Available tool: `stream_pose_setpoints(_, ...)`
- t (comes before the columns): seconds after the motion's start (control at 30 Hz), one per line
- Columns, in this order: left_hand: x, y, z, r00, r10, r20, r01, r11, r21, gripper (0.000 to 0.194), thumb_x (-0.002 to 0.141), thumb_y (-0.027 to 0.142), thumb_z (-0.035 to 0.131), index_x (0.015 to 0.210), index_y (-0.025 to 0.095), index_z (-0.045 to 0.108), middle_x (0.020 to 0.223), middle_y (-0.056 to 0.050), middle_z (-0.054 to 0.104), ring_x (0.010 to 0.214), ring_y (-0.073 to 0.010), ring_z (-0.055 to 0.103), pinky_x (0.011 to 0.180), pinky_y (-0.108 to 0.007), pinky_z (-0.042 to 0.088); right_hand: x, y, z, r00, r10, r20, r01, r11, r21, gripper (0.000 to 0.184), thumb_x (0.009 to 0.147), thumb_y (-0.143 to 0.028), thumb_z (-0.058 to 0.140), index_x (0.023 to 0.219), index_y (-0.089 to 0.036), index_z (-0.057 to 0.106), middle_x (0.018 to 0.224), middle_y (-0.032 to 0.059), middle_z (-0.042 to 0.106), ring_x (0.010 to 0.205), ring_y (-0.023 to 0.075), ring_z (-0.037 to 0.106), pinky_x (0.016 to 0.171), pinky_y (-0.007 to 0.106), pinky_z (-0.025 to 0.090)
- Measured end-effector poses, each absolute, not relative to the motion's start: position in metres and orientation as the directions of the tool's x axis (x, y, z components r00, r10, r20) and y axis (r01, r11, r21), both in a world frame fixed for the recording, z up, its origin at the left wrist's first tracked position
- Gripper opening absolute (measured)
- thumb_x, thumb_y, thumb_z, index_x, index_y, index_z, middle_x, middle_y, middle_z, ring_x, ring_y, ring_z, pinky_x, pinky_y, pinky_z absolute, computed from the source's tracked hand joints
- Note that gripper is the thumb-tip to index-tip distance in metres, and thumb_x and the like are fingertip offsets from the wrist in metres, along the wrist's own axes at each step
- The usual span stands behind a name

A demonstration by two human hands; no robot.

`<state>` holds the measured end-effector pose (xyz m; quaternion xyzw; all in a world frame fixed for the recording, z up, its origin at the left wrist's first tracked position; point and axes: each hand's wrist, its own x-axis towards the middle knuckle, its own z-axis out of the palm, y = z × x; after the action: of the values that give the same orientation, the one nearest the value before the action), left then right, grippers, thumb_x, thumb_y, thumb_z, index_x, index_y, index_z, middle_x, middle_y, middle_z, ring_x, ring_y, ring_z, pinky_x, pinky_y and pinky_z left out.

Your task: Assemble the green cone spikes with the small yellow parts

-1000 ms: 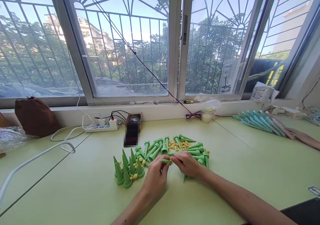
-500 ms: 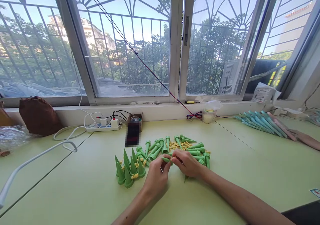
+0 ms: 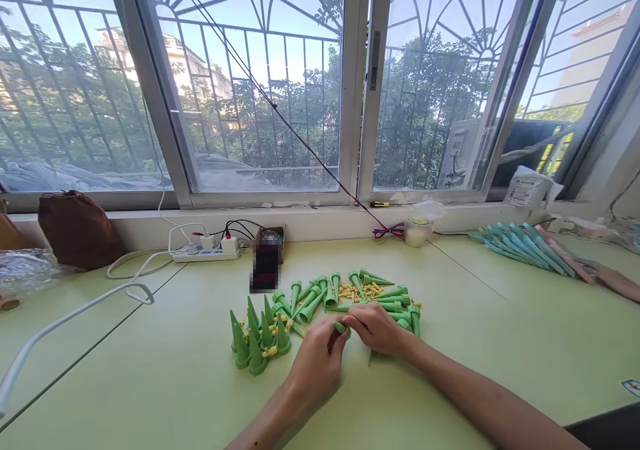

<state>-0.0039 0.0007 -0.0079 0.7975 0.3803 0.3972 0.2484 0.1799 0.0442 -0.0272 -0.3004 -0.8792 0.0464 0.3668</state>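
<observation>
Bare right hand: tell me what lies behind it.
Behind the right hand, tapered green plastic cones lie near a pile of small yellow pieces. Whatever the hand covers cannot be seen.

Landmark: pile of yellow pieces (image 3: 359, 292) on pale green table (image 3: 425, 403). Just nearer camera than pile: left hand (image 3: 316, 351) pinching a green spike (image 3: 341, 327); right hand (image 3: 375, 329) at its end, fingertip contents hidden. Loose green spikes (image 3: 313, 305) lie both sides of pile. Left of pile: green cones (image 3: 256, 357) tip-up; farther left, power strip (image 3: 206, 255), brown bag (image 3: 80, 232). Behind pile, rightward: jar (image 3: 417, 233). Far right of pile: bluish strips (image 3: 525, 247), another person's hand (image 3: 607, 278) beside.
</observation>
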Motion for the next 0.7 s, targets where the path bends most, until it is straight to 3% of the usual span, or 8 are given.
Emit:
stream_pose_setpoints(0.27, -0.0051, 0.0007, -0.0075, 0.387, 0.807, 0.445, 0.390, -0.581, 0.714, 0.020, 0.093, 0.021, 0.050, 0.097, 0.019, 0.070, 0.089, -0.007, 0.071, 0.081, -0.0208, 0.061, 0.074, -0.031, 0.045, 0.1787, 0.0430, -0.0254, -0.557, 0.576, 0.599, 0.485, 0.811, -0.328, 0.055, 0.107, -0.041, 0.024, 0.061, -0.019, 0.044, 0.054, -0.0021, 0.042, 0.051, 0.0114, 0.035, 0.053, 0.026, 0.026)
stream_pose_setpoints(0.5, -0.0036, 0.0010, -0.0090, 0.345, 0.819, 0.459, 0.352, -0.566, 0.745, 0.022, 0.092, 0.025, 0.052, 0.100, 0.019, 0.072, 0.085, -0.007, 0.070, 0.071, -0.0189, 0.058, 0.062, -0.028, 0.042, 0.1787, 0.0457, -0.0311, -0.539, 0.610, 0.581, 0.478, 0.790, -0.385, 0.050, 0.107, -0.039, 0.026, 0.064, -0.020, 0.044, 0.057, -0.0022, 0.042, 0.052, 0.0118, 0.035, 0.055, 0.027, 0.026)
stream_pose_setpoints(0.7, -0.0026, 0.0044, -0.0086, 0.267, 0.904, 0.333, 0.312, -0.408, 0.858, 0.026, 0.090, 0.037, 0.057, 0.075, 0.017, 0.061, 0.062, 0.001, 0.051, 0.056, -0.0123, 0.044, 0.052, -0.024, 0.035, 0.1785, 0.0421, -0.0266, -0.520, 0.643, 0.561, 0.482, 0.764, -0.428, 0.044, 0.106, -0.036, 0.032, 0.065, -0.020, 0.037, 0.058, -0.0040, 0.038, 0.053, 0.0109, 0.031, 0.055, 0.026, 0.024)
